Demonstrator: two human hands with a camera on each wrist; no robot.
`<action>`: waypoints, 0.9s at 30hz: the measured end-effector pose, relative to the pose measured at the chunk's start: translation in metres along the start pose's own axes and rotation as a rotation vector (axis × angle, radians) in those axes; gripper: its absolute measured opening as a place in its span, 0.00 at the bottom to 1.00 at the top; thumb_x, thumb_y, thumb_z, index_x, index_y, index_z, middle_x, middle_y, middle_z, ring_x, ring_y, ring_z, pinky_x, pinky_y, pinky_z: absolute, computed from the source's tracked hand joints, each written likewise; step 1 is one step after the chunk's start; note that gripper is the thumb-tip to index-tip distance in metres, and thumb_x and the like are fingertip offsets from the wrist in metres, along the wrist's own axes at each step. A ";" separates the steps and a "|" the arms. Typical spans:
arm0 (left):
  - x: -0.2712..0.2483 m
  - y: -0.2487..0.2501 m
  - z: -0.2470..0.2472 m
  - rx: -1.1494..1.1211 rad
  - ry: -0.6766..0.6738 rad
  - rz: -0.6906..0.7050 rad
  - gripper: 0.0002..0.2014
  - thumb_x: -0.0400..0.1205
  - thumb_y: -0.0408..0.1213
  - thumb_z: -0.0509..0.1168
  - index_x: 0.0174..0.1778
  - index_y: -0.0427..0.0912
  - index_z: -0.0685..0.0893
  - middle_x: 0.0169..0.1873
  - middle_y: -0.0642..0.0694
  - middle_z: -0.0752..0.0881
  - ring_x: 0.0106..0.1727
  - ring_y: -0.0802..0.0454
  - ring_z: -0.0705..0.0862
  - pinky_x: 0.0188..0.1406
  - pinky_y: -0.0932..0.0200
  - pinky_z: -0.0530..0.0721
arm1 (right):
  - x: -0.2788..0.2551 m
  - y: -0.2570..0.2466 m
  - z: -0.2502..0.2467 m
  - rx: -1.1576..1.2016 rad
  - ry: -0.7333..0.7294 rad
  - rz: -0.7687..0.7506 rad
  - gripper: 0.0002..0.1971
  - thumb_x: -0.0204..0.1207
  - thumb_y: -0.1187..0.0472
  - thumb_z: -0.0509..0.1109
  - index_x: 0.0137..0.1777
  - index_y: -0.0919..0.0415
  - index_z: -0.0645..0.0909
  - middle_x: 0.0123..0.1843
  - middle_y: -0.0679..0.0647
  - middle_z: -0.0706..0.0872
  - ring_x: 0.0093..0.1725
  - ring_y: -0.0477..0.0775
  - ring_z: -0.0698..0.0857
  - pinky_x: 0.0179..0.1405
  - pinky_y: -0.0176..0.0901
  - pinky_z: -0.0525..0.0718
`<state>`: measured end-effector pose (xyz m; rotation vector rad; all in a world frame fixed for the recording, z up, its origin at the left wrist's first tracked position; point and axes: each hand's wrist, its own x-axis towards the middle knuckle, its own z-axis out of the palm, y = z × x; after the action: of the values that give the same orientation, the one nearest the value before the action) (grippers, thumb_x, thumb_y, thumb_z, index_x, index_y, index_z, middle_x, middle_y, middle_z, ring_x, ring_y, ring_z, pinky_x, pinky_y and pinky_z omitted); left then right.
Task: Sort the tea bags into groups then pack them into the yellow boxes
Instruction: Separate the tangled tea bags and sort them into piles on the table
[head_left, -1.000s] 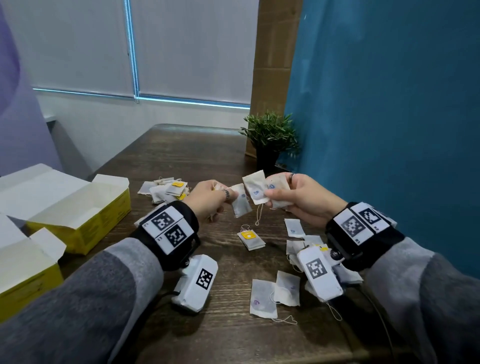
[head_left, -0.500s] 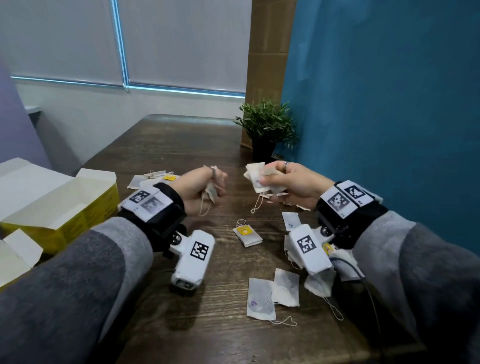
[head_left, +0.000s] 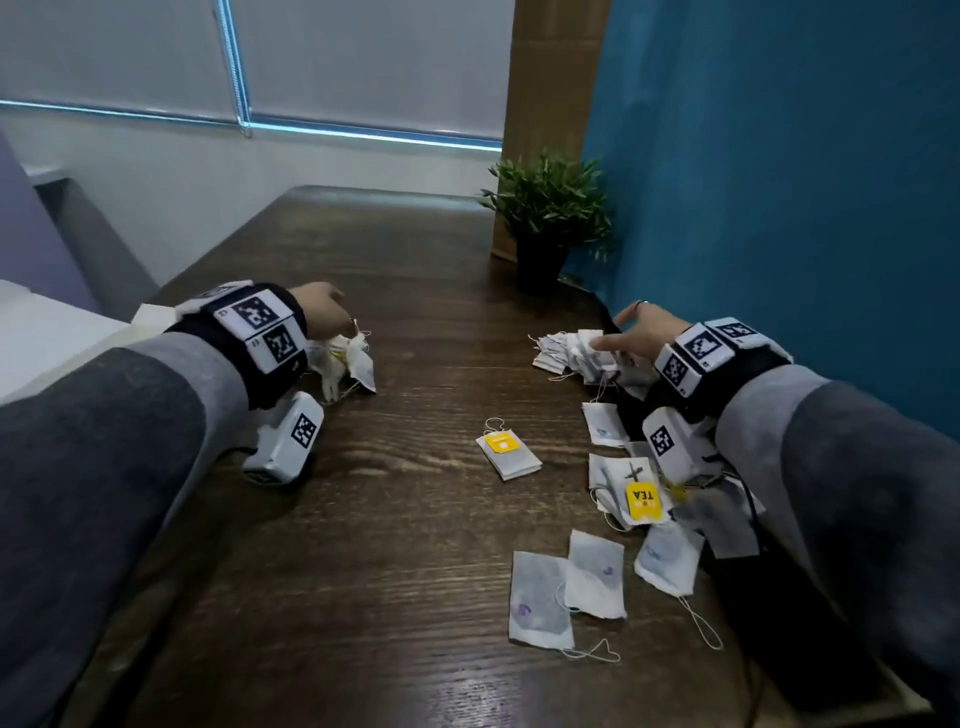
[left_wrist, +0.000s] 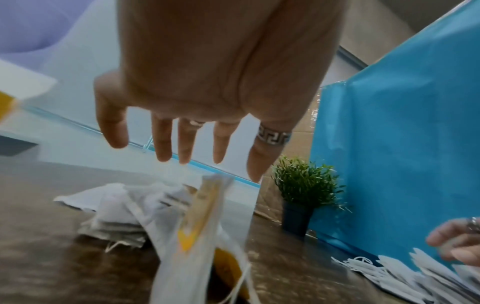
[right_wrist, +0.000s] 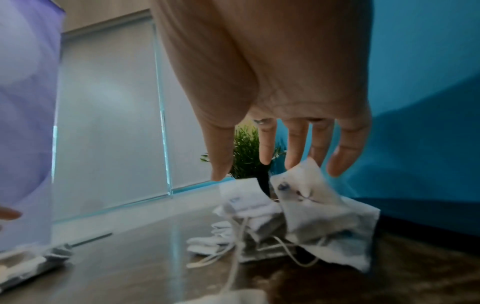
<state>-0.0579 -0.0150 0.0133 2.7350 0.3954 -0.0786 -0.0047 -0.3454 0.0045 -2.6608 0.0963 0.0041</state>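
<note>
My left hand (head_left: 332, 312) (left_wrist: 187, 160) hovers with straight, spread fingers just over the left pile of tea bags (head_left: 340, 366) (left_wrist: 116, 216). A blurred tea bag with a yellow tag (left_wrist: 200, 226) is right under its fingertips. My right hand (head_left: 618, 332) (right_wrist: 280, 168) is spread above the right pile of tea bags (head_left: 571, 348) (right_wrist: 298, 209) by the blue wall, holding nothing. Several loose tea bags (head_left: 566, 587) lie at the near right, and one with a yellow tag (head_left: 506, 452) lies mid-table. A white flap of a yellow box (head_left: 47, 338) (left_wrist: 7, 102) shows at the far left.
A small potted plant (head_left: 545, 218) stands at the back right against the blue wall (head_left: 779, 182). The dark wooden table (head_left: 389, 260) stretches toward a window with blinds. More tea bags with a yellow TEA tag (head_left: 643, 500) lie under my right wrist.
Both hands moved apart and down to the table. The left let go of its tea bag at the left pile. The right released its bags onto the right pile. Both hands opened.
</note>
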 end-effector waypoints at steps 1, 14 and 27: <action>-0.002 0.001 0.001 0.001 0.023 -0.001 0.30 0.80 0.39 0.66 0.78 0.36 0.66 0.77 0.40 0.68 0.78 0.42 0.66 0.73 0.55 0.64 | -0.001 -0.001 -0.002 -0.046 0.008 -0.009 0.29 0.71 0.44 0.73 0.68 0.58 0.73 0.68 0.59 0.78 0.67 0.59 0.76 0.52 0.43 0.70; -0.086 0.077 0.051 0.033 -0.359 0.422 0.24 0.82 0.28 0.61 0.75 0.46 0.71 0.71 0.47 0.76 0.71 0.51 0.75 0.62 0.63 0.70 | -0.073 -0.012 0.003 -0.635 -0.357 -0.307 0.19 0.78 0.63 0.62 0.69 0.52 0.76 0.59 0.49 0.83 0.57 0.50 0.81 0.54 0.39 0.78; -0.086 0.085 0.072 0.142 -0.461 0.490 0.12 0.75 0.45 0.72 0.49 0.49 0.80 0.48 0.49 0.81 0.46 0.54 0.77 0.45 0.59 0.75 | -0.057 0.002 0.014 -0.455 -0.379 -0.342 0.09 0.72 0.60 0.74 0.35 0.51 0.77 0.36 0.45 0.80 0.42 0.45 0.79 0.31 0.31 0.73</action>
<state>-0.1169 -0.1401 -0.0142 2.7490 -0.4186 -0.6061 -0.0612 -0.3372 -0.0074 -3.0307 -0.5418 0.4662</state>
